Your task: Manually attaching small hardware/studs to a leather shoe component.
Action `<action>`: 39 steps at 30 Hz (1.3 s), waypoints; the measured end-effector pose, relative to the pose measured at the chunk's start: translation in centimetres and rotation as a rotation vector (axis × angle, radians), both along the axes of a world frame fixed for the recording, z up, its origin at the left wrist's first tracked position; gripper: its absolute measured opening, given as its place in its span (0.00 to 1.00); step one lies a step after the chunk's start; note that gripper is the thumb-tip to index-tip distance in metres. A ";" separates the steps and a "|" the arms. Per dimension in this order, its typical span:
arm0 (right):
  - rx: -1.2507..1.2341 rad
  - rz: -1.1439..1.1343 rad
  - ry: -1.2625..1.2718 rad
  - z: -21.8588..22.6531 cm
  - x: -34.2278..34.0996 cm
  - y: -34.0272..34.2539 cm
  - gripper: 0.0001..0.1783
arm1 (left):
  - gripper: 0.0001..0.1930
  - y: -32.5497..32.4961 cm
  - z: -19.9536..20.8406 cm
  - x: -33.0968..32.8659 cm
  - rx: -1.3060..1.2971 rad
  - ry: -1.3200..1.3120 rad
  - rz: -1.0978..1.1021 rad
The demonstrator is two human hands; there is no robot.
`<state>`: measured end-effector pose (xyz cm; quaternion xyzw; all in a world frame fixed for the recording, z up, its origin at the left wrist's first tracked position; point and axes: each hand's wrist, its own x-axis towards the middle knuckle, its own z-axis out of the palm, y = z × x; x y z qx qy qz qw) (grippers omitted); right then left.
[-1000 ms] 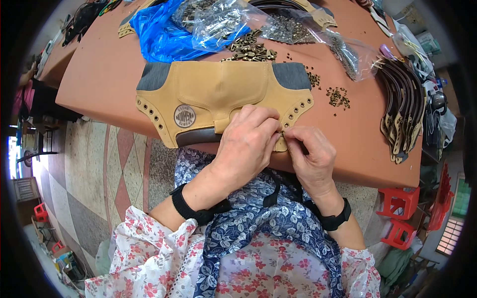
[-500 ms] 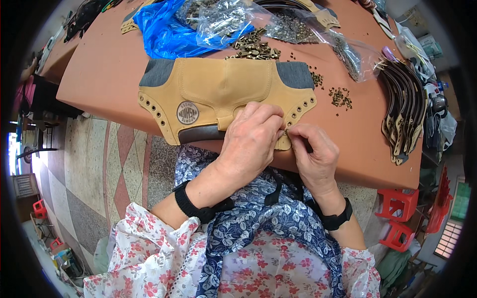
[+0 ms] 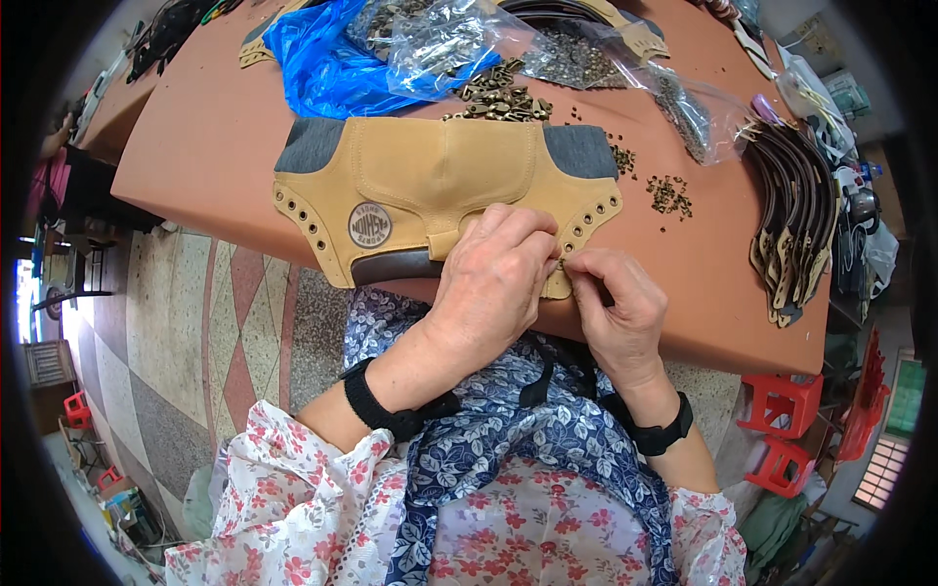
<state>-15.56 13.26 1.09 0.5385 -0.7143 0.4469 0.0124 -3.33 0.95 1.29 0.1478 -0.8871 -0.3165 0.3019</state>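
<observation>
A tan shoe upper with grey fabric corners and a round badge lies spread along the table's near edge. Rows of metal eyelets run down its left and right flaps. My left hand grips its lower right part, fingers closed over the dark-lined edge. Beside it, my right hand pinches thumb and forefinger together at the lower end of the right eyelet row. Whatever is between those fingertips is too small or too hidden to name.
Loose bronze-coloured metal pieces are heaped beyond the upper, beside a blue plastic bag. Small metal bits lie scattered on the brown table. Stacked dark-lined uppers sit at the right edge. Red stools stand below.
Both hands keep nearly the same place and grip at the right flap. The shoe upper shows hardly any shift.
</observation>
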 end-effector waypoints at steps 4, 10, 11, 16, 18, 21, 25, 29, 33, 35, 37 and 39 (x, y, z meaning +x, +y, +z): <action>-0.005 -0.004 0.015 0.0 0.0 -0.1 0.09 | 0.06 0.0 0.0 0.0 -0.007 -0.005 0.002; -0.028 0.008 0.060 0.0 0.1 -0.1 0.09 | 0.06 0.0 -0.2 0.0 -0.008 0.008 -0.001; -0.030 0.008 0.053 -0.1 0.1 -0.1 0.09 | 0.06 0.0 -0.2 0.0 -0.007 0.012 -0.001; -0.023 -0.014 0.055 -0.3 0.1 -0.2 0.10 | 0.06 0.0 -0.3 0.1 -0.009 0.023 -0.002; -0.023 -0.019 0.066 -0.3 0.2 -0.1 0.10 | 0.06 0.0 -0.4 0.0 -0.011 0.024 -0.002; -0.040 -0.007 0.081 -0.3 0.2 -0.1 0.09 | 0.06 0.0 -0.3 0.0 -0.012 0.023 0.008; -0.044 0.009 0.053 -0.3 0.1 0.0 0.09 | 0.06 0.0 -0.2 0.1 -0.001 0.026 0.003; 0.003 -0.030 -0.070 -0.1 0.2 0.1 0.09 | 0.06 0.0 -0.4 0.0 -0.005 0.019 0.006; 0.005 -0.037 -0.047 0.0 0.4 0.0 0.09 | 0.06 0.1 -0.2 0.1 -0.005 0.006 0.008; -0.011 -0.023 0.028 -0.1 0.4 0.0 0.09 | 0.06 0.1 -0.1 0.1 -0.007 0.007 0.008; -0.034 0.001 0.116 -0.1 0.3 -0.1 0.08 | 0.06 0.0 -0.1 0.0 -0.004 0.012 0.000; -0.030 0.007 0.144 0.0 0.3 -0.1 0.08 | 0.06 0.0 -0.1 0.0 0.002 0.009 -0.001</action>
